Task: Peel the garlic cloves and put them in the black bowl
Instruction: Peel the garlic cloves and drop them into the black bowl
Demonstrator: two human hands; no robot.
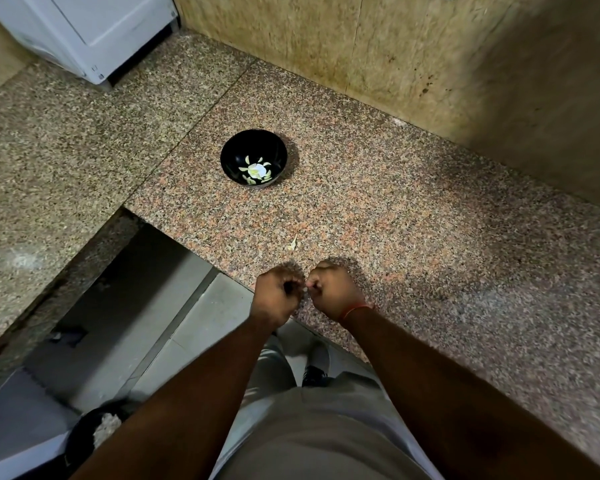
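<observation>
- The left hand (278, 295) and the right hand (333, 289) meet knuckle to knuckle over the near edge of the speckled granite desk (413, 220), both with fingers curled tight.
- Between their fingertips a tiny pale garlic clove (307, 288) is pinched (only a sliver of it shows, so whether skin is still on it cannot be told).
- The right wrist wears a thin red thread (355, 310).
- The black bowl (231, 161) stands on the desk well beyond the hands, toward the wall, upright and apart from everything else.
- Inside the bowl lie pale peeled cloves (257, 170) and some lighter bits, gathered at the bottom and the near side.
- A small scrap of garlic skin (292, 244) lies on the desk between the bowl and the hands, nearer the hands.
- A white appliance (94, 32) stands at the far left corner, against the tan tiled wall (395, 46).
- Below the desk edge the grey floor (194, 317) shows, with a dark container (84, 434) at the lower left holding something pale.
</observation>
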